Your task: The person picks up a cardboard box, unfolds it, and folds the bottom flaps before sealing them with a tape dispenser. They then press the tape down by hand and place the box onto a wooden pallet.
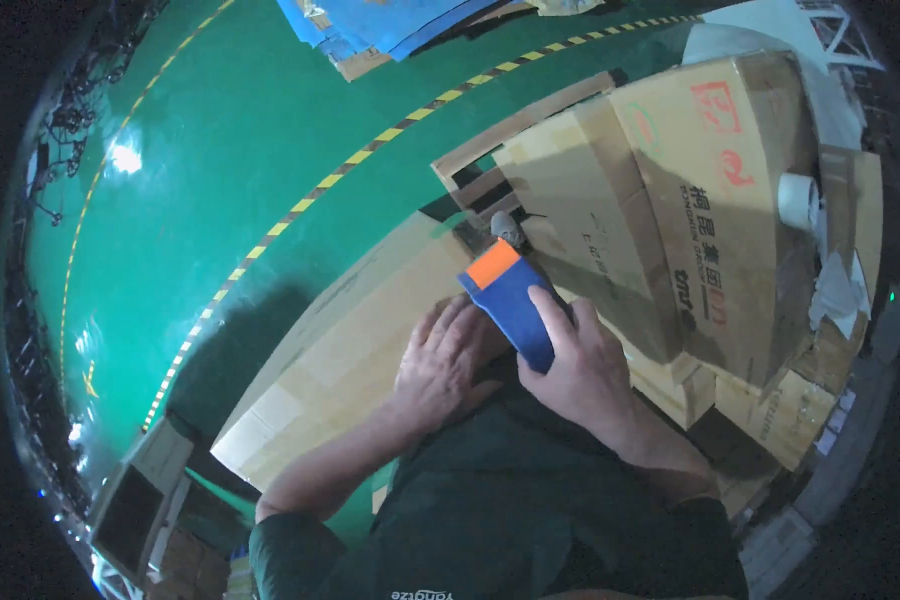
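Observation:
My right hand [585,370] is wrapped round a blue hand-held tool with a wide, flat orange end [515,305]; I cannot make out its exact kind. The orange end points up and to the left. Just left of the tool, my left hand [440,355] lies with its fingers stretched out on a long cardboard box [320,355]. Its fingertips are close to the blue tool. The part of the box nearest my body is hidden by my arms and dark shirt.
Large printed cardboard boxes [705,210] stand to the right, with a white roll [798,202] on them. A wooden pallet [480,185] shows beyond. Yellow-black tape [370,150] curves across the green floor [240,120]. Blue sheets [380,25] lie at the top.

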The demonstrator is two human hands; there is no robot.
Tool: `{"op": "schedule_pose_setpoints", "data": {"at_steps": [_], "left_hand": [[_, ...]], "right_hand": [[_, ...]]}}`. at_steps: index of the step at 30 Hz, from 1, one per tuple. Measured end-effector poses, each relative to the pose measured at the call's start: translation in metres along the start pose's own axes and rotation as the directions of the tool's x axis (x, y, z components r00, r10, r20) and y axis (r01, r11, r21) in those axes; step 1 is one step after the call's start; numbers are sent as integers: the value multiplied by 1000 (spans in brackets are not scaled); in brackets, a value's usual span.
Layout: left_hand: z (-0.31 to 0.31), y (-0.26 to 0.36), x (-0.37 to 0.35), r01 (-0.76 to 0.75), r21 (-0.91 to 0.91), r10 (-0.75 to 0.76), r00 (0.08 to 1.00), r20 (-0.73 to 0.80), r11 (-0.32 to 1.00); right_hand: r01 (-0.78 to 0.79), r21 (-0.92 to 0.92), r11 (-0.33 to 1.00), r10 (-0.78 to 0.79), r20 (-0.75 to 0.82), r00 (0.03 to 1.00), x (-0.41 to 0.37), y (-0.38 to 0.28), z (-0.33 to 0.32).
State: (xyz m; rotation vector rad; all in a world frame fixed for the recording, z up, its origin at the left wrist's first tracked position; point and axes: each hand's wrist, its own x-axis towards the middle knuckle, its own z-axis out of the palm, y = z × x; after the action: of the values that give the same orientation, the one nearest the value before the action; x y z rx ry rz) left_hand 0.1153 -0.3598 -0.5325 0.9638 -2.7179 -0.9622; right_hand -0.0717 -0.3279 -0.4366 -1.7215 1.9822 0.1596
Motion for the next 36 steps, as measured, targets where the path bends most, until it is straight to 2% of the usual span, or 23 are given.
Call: {"op": "schedule_pose_setpoints", "data": {"at_steps": [2,5,8,14,21,23,27,32,36], "left_hand": [[5,7,0,25,124,-46,985,164,992],[33,3,-4,-3,245,19,998,-62,969],[38,3,-4,-22,228,65,981,-185,973],[34,-1,-1,3,132,23,980,-197,991],[34,-6,-1,12,172,11,992,-130,985],[35,-6,-1,15,179,9,991,-132,984],[36,-3,-2,16,201,6,994,-109,980],[41,-6,-3,-4,215,46,980,-191,977],[43,-1,0,-24,253,88,965,-246,967]], "right_hand": [[35,14,999,-33,-106,994,-1,0,6],[54,18,998,-50,-193,980,-8,3,11],[84,78,993,-63,-247,967,-27,13,17],[77,117,990,-48,-229,972,-97,53,44],[108,129,986,-70,-269,960,-154,99,81],[148,112,983,-106,-313,944,-160,108,92],[113,133,985,-77,-247,966,-158,118,119],[60,147,987,-31,-193,981,-140,120,140],[91,200,976,-46,-219,975,-118,122,151]]}}
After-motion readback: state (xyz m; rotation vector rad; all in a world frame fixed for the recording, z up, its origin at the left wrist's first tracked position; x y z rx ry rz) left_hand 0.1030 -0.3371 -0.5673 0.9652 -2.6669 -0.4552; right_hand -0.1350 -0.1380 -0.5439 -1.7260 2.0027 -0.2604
